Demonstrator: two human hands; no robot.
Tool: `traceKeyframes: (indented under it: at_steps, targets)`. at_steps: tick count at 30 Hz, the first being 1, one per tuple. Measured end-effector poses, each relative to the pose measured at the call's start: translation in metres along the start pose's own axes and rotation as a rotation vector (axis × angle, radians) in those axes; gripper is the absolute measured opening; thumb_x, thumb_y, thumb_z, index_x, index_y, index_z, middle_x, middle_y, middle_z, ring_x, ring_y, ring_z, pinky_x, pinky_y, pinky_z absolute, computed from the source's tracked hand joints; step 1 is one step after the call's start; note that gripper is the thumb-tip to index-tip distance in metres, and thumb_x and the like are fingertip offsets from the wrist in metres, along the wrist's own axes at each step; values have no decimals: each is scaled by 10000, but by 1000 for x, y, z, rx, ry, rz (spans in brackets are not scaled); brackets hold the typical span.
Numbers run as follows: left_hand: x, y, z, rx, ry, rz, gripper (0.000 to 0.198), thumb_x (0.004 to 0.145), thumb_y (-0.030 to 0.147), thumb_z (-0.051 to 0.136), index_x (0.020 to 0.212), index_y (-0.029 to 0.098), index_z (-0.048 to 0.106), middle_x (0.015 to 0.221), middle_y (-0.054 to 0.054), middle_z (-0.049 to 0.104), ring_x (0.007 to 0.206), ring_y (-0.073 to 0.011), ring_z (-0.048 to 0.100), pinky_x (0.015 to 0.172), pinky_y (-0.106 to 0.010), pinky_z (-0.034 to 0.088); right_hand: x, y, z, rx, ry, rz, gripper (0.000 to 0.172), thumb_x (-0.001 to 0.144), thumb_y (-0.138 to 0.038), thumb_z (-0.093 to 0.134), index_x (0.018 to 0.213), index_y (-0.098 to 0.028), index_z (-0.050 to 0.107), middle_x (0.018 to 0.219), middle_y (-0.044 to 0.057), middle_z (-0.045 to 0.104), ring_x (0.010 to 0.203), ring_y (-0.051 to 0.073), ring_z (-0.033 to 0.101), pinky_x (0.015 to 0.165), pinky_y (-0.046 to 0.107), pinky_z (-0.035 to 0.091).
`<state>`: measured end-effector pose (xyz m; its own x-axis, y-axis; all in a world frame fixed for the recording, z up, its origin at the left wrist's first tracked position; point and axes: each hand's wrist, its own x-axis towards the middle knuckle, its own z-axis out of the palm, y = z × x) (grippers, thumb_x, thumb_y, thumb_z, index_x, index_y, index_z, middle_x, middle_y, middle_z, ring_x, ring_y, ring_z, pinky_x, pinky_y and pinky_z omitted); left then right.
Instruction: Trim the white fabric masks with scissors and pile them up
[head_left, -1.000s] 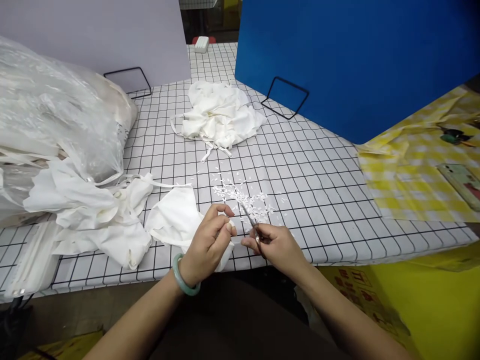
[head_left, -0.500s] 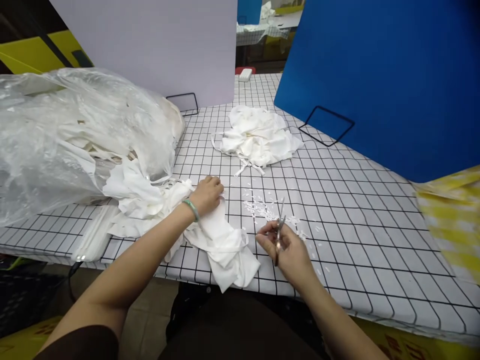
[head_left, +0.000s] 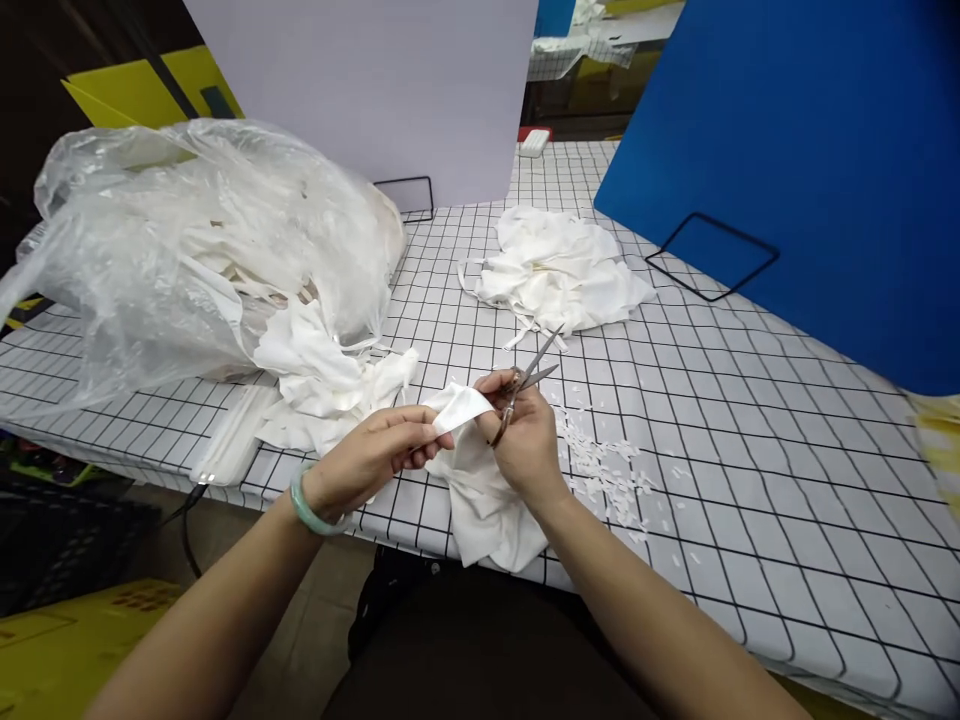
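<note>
Fingers and thumb of my left hand [head_left: 386,450] pinch the edge of a white cloth piece [head_left: 491,510], lifted off the table; the rest of it drapes to the table's front edge. My right hand [head_left: 521,440] has scissors [head_left: 517,390] hooked on its fingers, blades parted and pointing away to the upper right. Its thumb and fingertips also touch the raised edge of the cloth. Beside my right hand lie many small white snippets [head_left: 607,470]. Which kind of garment the cloth is, I cannot tell.
A clear plastic bag [head_left: 225,240] full of white cloth stands on the left, with loose white pieces [head_left: 322,380] spilling out. Farther back lies a white cloth pile [head_left: 562,270]. A pale panel [head_left: 390,100] and a blue panel [head_left: 795,180] stand behind. A white bar-shaped device [head_left: 232,440] has a cable.
My left hand has come back from the loose pieces and lifted the cloth's edge. My right hand has moved left to meet it, carrying the scissors. The view has shifted left.
</note>
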<state>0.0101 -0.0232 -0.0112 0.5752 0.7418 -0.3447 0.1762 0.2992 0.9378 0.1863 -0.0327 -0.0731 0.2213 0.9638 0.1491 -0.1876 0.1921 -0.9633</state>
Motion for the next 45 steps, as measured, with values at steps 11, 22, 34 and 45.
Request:
traceKeyframes:
  at_steps: [11,22,34,45]
  targets:
    - [9,-25,46,-87,227,537,273,1021,311,506,887,193,713,1041,-85,563,1008,-201,575,790,-311,499,-49,5,3,30,-177,369,340,721,-431,782,823,-223,533,733,-33,551,662,140,534,625,279,475]
    - [9,-40,67,92,260,482,320,1031,317,441,808,190,632,1012,-111,534,1129,-266,497,860,-377,485,-51,-42,-74,-809,-462,71,446,779,-651,709,709,-222,610,709,34,599,701,212,547,698,374,443]
    - [11,-39,67,195,168,589,330,1034,281,420,749,202,567,858,-87,519,1091,-250,472,862,-358,463,-51,-45,-76,-848,-497,-19,537,767,-643,724,554,-221,470,533,-13,516,539,143,462,624,323,372]
    - [10,-41,69,225,158,599,307,1035,291,430,812,189,614,995,-112,543,1094,-238,491,881,-354,479,-51,-46,-74,-843,-505,-4,570,807,-673,666,541,-222,440,508,-10,520,534,146,469,637,327,383]
